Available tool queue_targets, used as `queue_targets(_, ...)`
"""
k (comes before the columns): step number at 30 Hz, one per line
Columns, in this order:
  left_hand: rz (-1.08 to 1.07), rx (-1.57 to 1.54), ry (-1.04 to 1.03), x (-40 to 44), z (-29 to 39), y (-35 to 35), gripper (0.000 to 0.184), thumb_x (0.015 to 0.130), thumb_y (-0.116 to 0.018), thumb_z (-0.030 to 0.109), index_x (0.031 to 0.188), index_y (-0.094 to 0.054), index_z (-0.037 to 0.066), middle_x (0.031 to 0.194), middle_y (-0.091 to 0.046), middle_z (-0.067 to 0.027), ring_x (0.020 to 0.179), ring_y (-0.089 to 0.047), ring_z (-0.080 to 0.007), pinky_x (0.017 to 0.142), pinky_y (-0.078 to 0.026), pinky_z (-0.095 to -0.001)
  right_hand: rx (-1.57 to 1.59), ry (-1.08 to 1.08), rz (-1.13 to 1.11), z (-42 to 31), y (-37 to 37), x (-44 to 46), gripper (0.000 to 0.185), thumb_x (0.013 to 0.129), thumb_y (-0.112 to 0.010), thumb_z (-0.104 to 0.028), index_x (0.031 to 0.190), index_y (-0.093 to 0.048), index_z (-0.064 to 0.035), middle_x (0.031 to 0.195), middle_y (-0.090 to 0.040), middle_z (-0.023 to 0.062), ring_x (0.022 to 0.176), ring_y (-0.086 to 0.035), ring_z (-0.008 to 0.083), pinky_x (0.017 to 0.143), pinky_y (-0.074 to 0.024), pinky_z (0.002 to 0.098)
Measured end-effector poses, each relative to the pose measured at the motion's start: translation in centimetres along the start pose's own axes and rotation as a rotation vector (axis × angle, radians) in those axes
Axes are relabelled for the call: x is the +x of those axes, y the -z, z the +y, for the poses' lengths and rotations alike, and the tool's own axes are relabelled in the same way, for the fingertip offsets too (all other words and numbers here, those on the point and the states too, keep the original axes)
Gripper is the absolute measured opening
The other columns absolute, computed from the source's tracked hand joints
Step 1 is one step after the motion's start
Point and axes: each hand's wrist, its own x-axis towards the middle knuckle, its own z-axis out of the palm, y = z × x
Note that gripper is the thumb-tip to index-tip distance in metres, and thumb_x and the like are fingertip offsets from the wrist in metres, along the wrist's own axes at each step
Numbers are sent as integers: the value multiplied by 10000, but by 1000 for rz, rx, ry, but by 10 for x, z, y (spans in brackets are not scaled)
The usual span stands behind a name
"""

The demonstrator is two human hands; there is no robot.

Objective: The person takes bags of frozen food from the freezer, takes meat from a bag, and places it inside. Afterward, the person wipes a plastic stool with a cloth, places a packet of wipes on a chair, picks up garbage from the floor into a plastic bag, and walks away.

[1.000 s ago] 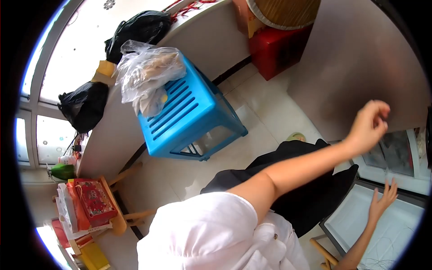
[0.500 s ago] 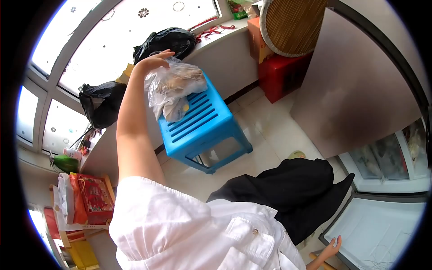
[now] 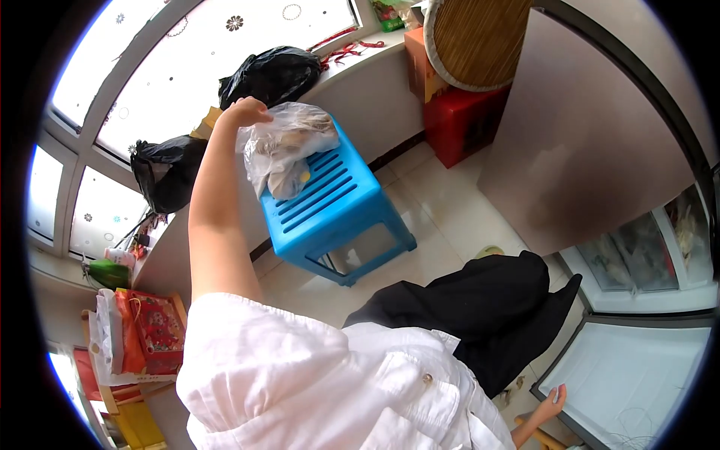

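The left hand [image 3: 246,112] is at the clear bag [image 3: 291,139] on the far left part of the blue stool [image 3: 330,214], where bunching more plastic holds best, but I can't tell if its fingers, or the right hand's [image 3: 551,405], pinch anything.

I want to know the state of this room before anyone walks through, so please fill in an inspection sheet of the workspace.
Surface: blue stool, upright, slotted top partly covered.
Things at hand: clear plastic bag on the stool, contents unclear.
Clutter: black bags by the window; round woven tray above a red box.
Hands: left hand at the plastic bag's edge, grip unclear; right hand by the open fridge door, contact unclear.
Cables: nothing seen; red cords on the windowsill.
Surroundings: tiled floor, no spill made out.
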Motion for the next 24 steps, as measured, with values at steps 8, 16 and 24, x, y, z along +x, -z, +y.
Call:
queue_targets(8, 680, -605, -197, -27, 17, 32, 315, 827, -700, 314, 744, -638, 16, 589, -557, -9, 507, -454, -94, 504, -397, -281, 87, 81, 41, -23, 2, 20, 298, 908, -526, -66, 1189, -579, 16, 1192, -606, 134, 1103, -560, 241, 962, -408, 340)
queue_targets(16, 675, -1093, -310, -84, 50, 106, 251, 794, -741, 276, 937, -676, 80, 730, -631, 21, 597, -497, -36, 538, -389, -188, 312, 381, -17, -210, -13, 50, 276, 921, -515, -75, 1180, -579, -6, 1191, -607, 99, 1112, -555, 215, 971, -394, 330)
queue_targets(24, 524, -1504, -513, -101, 114, 94, 298, 760, -742, 81, 1029, -620, 112, 728, -604, 42, 647, -573, -40, 601, -465, -157, 623, 603, -1023, -455, -114, -62, 843, 732, -766, -153, 1433, -308, -49, 1397, -422, 150, 1263, -451, 270, 1040, -352, 399)
